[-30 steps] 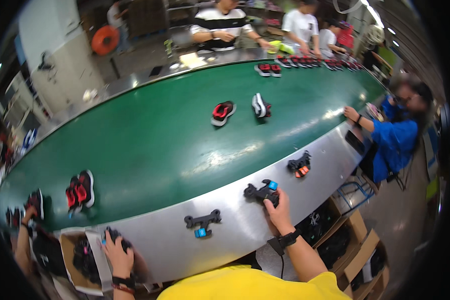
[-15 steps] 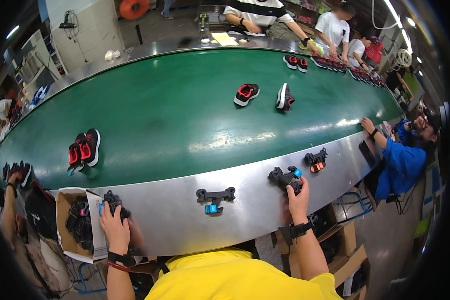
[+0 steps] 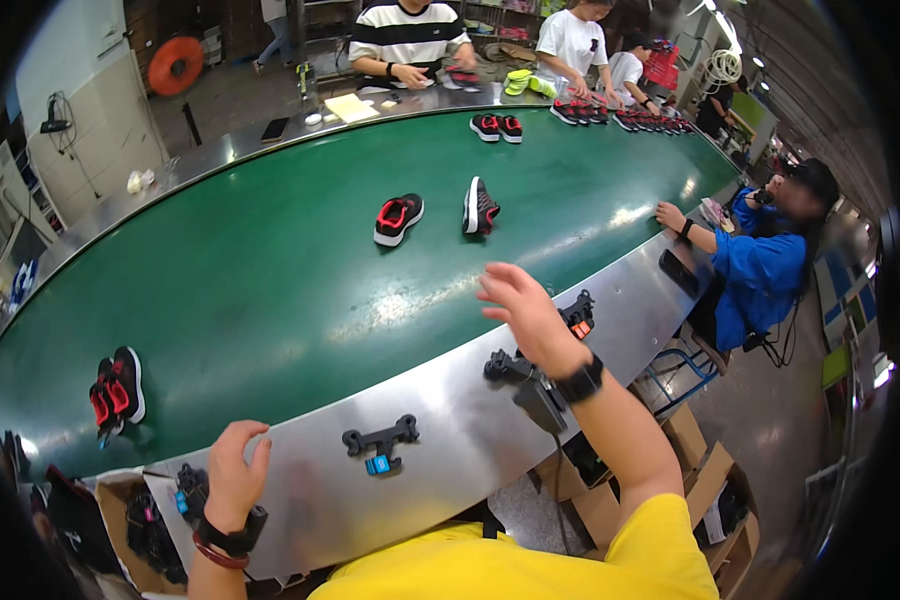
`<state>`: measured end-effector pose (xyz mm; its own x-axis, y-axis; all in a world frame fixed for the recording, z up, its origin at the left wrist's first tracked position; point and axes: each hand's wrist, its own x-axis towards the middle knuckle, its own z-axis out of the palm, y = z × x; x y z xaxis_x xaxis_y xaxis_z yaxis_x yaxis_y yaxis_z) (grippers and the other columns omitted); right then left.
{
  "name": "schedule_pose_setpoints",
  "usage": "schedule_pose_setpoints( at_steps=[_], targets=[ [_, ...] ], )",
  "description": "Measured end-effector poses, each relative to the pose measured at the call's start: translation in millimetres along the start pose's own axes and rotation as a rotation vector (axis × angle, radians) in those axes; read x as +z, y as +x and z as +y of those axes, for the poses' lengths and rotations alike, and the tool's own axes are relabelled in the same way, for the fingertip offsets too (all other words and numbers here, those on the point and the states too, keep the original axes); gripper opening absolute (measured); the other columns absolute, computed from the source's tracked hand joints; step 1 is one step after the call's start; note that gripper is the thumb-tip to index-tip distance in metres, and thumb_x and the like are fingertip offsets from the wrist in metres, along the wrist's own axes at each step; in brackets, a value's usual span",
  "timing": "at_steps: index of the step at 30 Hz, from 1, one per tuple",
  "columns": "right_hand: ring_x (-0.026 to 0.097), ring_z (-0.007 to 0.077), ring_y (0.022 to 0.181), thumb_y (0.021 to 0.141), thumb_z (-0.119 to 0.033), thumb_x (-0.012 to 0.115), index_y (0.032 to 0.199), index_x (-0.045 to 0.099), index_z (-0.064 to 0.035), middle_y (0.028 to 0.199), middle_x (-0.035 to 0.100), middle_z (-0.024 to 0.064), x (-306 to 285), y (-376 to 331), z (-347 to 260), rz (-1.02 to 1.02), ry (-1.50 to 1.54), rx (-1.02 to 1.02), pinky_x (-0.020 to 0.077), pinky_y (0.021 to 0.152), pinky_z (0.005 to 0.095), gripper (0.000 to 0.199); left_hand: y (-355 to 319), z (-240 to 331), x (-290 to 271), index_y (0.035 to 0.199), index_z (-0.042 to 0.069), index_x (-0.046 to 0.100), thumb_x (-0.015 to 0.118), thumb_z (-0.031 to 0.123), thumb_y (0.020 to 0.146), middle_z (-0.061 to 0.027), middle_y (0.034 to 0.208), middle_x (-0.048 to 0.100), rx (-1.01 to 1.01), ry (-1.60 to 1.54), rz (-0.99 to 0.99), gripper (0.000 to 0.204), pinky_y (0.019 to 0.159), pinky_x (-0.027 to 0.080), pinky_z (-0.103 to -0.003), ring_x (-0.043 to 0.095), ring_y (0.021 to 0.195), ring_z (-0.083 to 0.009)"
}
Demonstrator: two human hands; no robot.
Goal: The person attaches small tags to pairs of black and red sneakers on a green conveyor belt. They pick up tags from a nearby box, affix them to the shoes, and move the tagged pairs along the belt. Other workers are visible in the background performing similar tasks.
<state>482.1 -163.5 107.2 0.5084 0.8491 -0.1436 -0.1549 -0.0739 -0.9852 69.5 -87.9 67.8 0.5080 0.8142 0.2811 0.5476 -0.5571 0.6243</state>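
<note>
My right hand (image 3: 525,308) is raised over the near edge of the green belt, its fingers stretched out and holding nothing. Below it on the metal ledge lies a black plastic shoe-tree-like piece (image 3: 508,368), partly covered by my wrist. A similar piece with an orange tag (image 3: 578,318) sits just beyond my wrist. My left hand (image 3: 236,468) hovers over the ledge, thumb apart from the bent fingers, with nothing seen in it. Beside it are black pieces with a blue tag (image 3: 190,490). Midway between my hands lies another black piece with a blue tag (image 3: 380,440).
On the green belt (image 3: 270,240) are a black and red sneaker (image 3: 398,220), a second one on its side (image 3: 478,208), and a pair (image 3: 118,392) at left. A cardboard box (image 3: 120,515) stands at lower left. A person in blue (image 3: 770,260) sits at right; others work across.
My right hand has let go of the black piece and moved up toward the belt. My left hand has come off the black pieces beside the box. The whole view has turned rightward.
</note>
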Motion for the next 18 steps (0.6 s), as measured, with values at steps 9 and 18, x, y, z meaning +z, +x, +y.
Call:
schedule_pose_setpoints(
  at_steps=[9,18],
  targets=[
    [0.064,0.0328,0.098,0.081,-0.015,0.072,0.133,0.039,0.0064,0.126,0.052,0.0242,-17,219,50,0.405,-0.281,0.149,0.0548,0.078,0.0385,0.065,216,-50,58,0.105,0.005,0.064,0.069,0.005,0.080,-0.0125,0.101,0.065,0.101,0.055,-0.092,0.025,0.074,0.052,-0.039,0.065,0.083,-0.0294],
    [0.065,0.0305,0.077,0.071,-0.027,0.083,0.112,0.059,0.0032,0.098,0.067,0.0154,-83,294,113,0.288,-0.835,0.125,0.0528,0.068,0.0375,0.057,340,-37,189,0.133,0.006,0.048,0.070,0.001,0.076,-0.0132,0.135,0.050,0.458,0.220,-0.221,0.062,0.093,0.052,-0.042,0.055,0.117,-0.0324]
  ],
)
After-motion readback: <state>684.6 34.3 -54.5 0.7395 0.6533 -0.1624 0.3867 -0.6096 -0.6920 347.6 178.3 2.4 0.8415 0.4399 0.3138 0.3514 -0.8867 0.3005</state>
